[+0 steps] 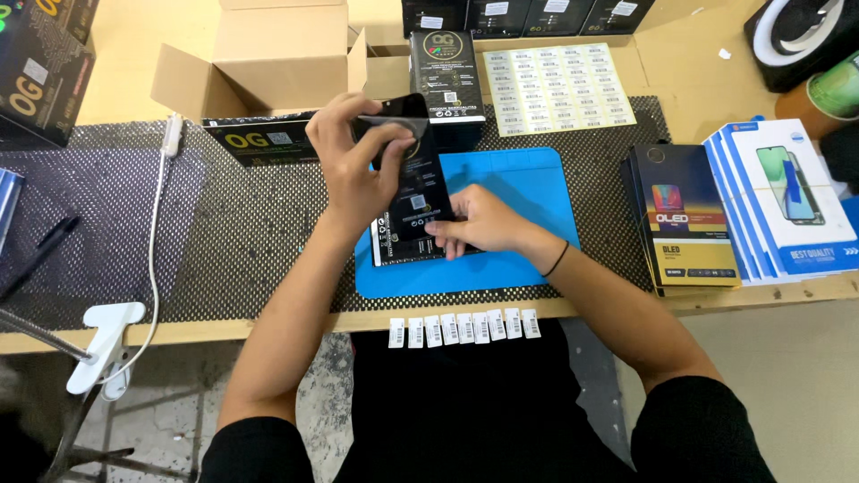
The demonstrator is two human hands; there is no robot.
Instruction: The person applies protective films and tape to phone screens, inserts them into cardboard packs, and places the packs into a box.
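My left hand (358, 170) pinches the raised flap of a flat black box (413, 210) lying on the blue mat (528, 188). My right hand (479, 224) presses the box's lower end down, fingers held together.

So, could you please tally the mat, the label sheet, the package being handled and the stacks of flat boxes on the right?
Blue mat: 1
Label sheet: 1
Black package: 1
Stacks of flat boxes: 2, black stack and white-and-blue stack
Total: 5
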